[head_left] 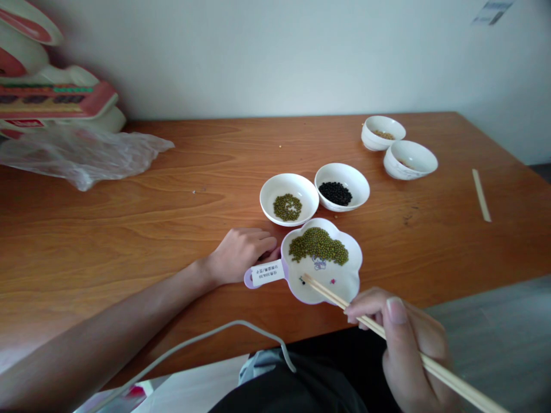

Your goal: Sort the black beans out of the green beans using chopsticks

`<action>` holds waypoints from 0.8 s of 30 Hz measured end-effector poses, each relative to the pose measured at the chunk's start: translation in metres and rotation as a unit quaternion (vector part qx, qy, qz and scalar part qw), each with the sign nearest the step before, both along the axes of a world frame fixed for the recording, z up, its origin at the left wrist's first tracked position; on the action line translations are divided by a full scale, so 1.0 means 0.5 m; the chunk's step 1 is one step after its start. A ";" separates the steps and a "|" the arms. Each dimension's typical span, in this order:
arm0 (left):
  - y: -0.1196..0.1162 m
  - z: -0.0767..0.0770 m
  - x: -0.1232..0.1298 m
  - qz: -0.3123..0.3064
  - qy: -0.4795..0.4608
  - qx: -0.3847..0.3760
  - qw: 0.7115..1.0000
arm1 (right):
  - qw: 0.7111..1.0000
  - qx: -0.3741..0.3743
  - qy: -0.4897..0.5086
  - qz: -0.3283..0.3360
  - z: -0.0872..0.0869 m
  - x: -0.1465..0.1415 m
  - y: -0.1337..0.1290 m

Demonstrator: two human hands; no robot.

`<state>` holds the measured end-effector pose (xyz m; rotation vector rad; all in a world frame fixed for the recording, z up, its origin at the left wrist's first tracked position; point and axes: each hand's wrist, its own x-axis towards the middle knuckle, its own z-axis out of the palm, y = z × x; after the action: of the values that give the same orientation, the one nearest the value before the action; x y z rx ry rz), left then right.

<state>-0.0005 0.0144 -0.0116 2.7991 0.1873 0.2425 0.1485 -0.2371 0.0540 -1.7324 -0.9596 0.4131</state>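
Note:
A white flower-shaped dish [321, 289] with a lilac rim and labelled handle lies on the table. Green mung beans [318, 245] are heaped in its far half; cartoon prints show on its bare near part. My left hand [243, 252] rests beside the handle, closed, its curled fingers against the dish; its fingertips are partly hidden. My right hand [408, 338] grips a pair of wooden chopsticks [327, 293]. Their tips are close together inside the dish, by a small dark spot, which could be a bean or a print.
Behind the dish stand a bowl of mung beans [267, 205] and a bowl of black beans [362, 192]. Two more white bowls [383, 143] are farther back right. A wooden stick [481, 195] lies right; a plastic bag [86, 155] and rabbit toy [99, 103] are left. A cable [206, 332] crosses the front.

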 end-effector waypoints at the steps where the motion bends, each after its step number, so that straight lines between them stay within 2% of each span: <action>1: 0.000 0.000 0.000 0.000 -0.001 -0.001 1.000 | 1.000 0.006 0.003 -0.004 -0.002 0.000 -0.001; 6: 0.002 -0.003 -0.001 -0.001 0.001 -0.001 1.000 | 1.000 0.016 0.008 -0.013 -0.009 -0.004 -0.002; 14: 0.001 -0.005 -0.003 0.002 0.004 -0.011 1.000 | 0.999 -0.025 -0.009 -0.045 -0.012 -0.008 -0.002; 21: 0.001 -0.005 -0.002 0.003 0.009 -0.002 1.000 | 0.996 -0.081 -0.037 0.020 0.017 0.018 -0.004; 24: 0.001 -0.006 -0.003 0.002 0.008 -0.004 1.000 | 0.995 -0.093 -0.032 0.027 0.025 0.022 -0.005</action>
<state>-0.0018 0.0150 -0.0144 2.7942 0.1967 0.2189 0.1597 -0.2398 0.0665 -1.9016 -1.0429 0.4970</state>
